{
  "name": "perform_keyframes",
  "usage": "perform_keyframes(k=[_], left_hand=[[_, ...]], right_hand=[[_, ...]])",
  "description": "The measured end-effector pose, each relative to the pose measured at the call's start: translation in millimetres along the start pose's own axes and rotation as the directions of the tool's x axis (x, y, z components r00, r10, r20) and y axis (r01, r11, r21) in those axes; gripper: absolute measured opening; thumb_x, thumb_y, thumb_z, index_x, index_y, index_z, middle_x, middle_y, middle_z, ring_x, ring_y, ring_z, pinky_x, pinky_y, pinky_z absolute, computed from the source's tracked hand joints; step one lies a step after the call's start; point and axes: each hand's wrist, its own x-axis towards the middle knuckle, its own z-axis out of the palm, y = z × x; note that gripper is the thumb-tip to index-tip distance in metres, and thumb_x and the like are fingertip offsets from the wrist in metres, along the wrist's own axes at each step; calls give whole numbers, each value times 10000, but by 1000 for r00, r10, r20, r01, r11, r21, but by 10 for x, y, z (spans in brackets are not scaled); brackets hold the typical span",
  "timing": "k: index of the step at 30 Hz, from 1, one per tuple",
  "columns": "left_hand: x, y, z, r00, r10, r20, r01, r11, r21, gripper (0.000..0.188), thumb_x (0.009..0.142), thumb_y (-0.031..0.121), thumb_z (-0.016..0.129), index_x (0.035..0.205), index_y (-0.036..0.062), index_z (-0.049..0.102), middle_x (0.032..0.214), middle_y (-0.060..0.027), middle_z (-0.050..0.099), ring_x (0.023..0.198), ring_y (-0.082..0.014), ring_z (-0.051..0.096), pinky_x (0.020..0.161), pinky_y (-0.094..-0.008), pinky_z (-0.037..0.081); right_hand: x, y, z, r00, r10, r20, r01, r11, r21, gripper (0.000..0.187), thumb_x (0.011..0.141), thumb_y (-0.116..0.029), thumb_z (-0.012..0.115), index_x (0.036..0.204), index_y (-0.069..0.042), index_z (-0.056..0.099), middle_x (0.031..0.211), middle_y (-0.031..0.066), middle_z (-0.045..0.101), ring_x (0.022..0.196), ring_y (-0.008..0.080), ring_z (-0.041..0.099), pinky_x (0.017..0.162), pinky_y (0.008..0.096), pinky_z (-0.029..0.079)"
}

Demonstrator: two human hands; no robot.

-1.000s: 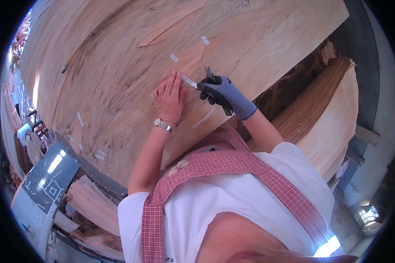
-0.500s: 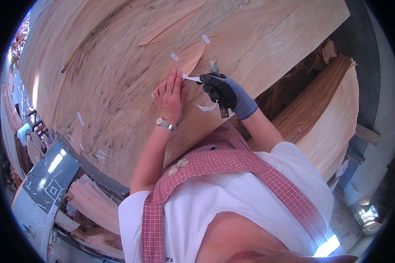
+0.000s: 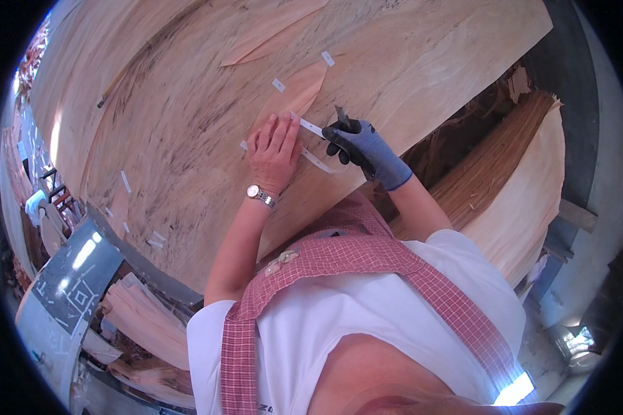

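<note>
My bare left hand (image 3: 273, 155), a watch on its wrist, lies flat with fingers stretched out on a large wood veneer sheet (image 3: 422, 76). Its fingertips press beside a pinkish veneer patch (image 3: 303, 93) and one end of a white tape strip (image 3: 310, 127). My right hand (image 3: 367, 151), in a blue-grey glove with black fingers, is closed around a dark knife (image 3: 342, 115) whose blade end sticks up past the fingers. That same hand holds the strip's other end, so the strip spans both hands. A longer loose tail of tape (image 3: 318, 162) hangs below, curving over the sheet.
Short white tape pieces (image 3: 278, 85) dot the sheet, several at its left side. Another pinkish veneer piece (image 3: 273, 34) lies farther off. A pencil-like stick (image 3: 114, 88) rests far left. Stacked veneer (image 3: 491, 166) stands at the right, below the sheet's edge.
My right hand has shifted slightly right and turned, drawing the tape strip straighter. The loose tail now lies longer and flatter. My left hand has barely moved.
</note>
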Motion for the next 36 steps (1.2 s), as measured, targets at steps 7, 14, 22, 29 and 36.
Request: perform_keyframes(k=[7, 14, 22, 29, 36], left_hand=[[-20, 70, -38, 996, 1, 93, -9, 997, 80, 549, 853, 320, 658, 1381, 222, 547, 1454, -6, 494, 1312, -250, 453, 1023, -433, 330], [-51, 60, 21, 995, 8, 101, -17, 996, 87, 588, 835, 352, 675, 1392, 226, 532, 1457, -16, 487, 1318, -260, 448, 1020, -438, 333], [-78, 20, -115, 996, -71, 46, 77, 984, -158, 568, 841, 206, 656, 1392, 184, 517, 1430, -60, 499, 1288, -293, 470, 1008, -446, 369], [-84, 353, -237, 793, -608, 21, 528, 671, -520, 321, 885, 111, 589, 1197, 40, 559, 1153, -135, 575, 1043, -299, 530, 926, -425, 417], [-100, 382, -293, 652, -732, 198, 573, 304, -761, 303, 871, 156, 639, 1138, 34, 567, 1107, -140, 585, 979, -296, 530, 897, -416, 425]], right_hand=[[20, 24, -20, 998, -57, 18, 59, 969, -239, 319, 914, -357, 662, 984, -45, 669, 710, 72, 682, 529, 162, 611, 482, 294, 466], [155, -89, -330, 777, -619, 112, 165, 30, -986, 262, 909, -336, 639, 999, -90, 636, 759, 118, 690, 647, 255, 665, 567, 393, 500], [-621, -649, -365, 993, -36, 109, 62, 967, -248, 209, 905, -254, 682, 982, -60, 676, 692, 16, 647, 480, 36, 437, 449, 206, 335], [-567, -184, 338, 968, 26, 248, -7, 997, -75, 224, 914, -282, 680, 983, -70, 670, 703, 16, 652, 463, 38, 452, 437, 197, 341], [-578, -133, 615, 957, 48, 284, 4, 984, -180, 230, 912, -283, 683, 968, -61, 677, 686, 19, 650, 461, 35, 462, 435, 193, 341]])
